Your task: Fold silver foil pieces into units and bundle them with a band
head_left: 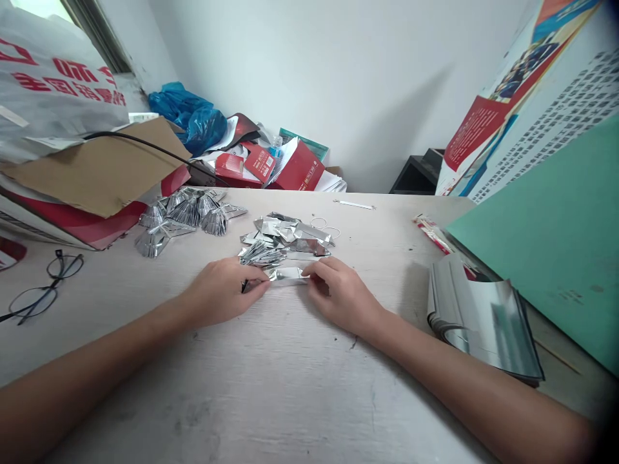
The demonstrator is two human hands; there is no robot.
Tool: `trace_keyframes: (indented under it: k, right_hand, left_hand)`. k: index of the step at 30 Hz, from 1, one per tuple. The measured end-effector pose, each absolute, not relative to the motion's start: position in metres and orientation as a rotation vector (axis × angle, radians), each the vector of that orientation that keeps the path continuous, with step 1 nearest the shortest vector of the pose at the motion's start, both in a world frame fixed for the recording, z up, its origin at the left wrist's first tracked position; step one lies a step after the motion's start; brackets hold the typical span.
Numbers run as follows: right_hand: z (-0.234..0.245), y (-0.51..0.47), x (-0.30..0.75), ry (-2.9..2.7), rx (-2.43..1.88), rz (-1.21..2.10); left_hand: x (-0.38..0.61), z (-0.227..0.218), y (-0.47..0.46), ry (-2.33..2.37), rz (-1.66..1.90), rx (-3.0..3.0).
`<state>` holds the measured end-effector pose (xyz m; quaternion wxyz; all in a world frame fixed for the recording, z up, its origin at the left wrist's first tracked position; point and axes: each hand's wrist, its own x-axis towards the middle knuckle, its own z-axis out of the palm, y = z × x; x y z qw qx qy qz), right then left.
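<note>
Between my two hands a narrow strip of silver foil paper (289,274) lies low over the table. My left hand (226,291) pinches its left end between thumb and fingers. At the right end, the fingertips of my right hand (336,288) are closed on the same strip. Just behind it sits a pile of folded silver foil pieces (294,233), with a fanned, pleated foil bundle (262,254) at its near left. Farther left stand several fan-shaped folded foil pieces (184,212). What my curled fingers cover is hidden.
Glasses (48,290) lie at the far left, near a cardboard box flap (106,171). A stack of silver foil sheets (483,316) rests at the right beside a green board (546,245). A white stick (354,205) and thin rings (325,224) lie behind the pile.
</note>
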<state>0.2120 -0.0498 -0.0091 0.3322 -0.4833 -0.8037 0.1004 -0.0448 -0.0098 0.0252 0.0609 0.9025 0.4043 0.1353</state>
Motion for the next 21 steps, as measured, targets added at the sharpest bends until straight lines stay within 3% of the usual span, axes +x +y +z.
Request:
trace_keyframes:
  k: [4, 15, 21]
  right_hand:
    - [-0.008, -0.048, 0.208, -1.965, -1.399, 0.465]
    - [-0.003, -0.046, 0.208, -1.814, -1.515, 0.636]
    - [0.004, -0.048, 0.208, -1.557, -1.258, 1.101]
  left_hand:
    - [-0.036, 0.034, -0.011, 1.366, 0.321, 2.368]
    - [-0.037, 0.03, -0.004, 1.448, 0.344, 2.231]
    - [-0.03, 0.039, -0.012, 1.209, 0.407, 2.097]
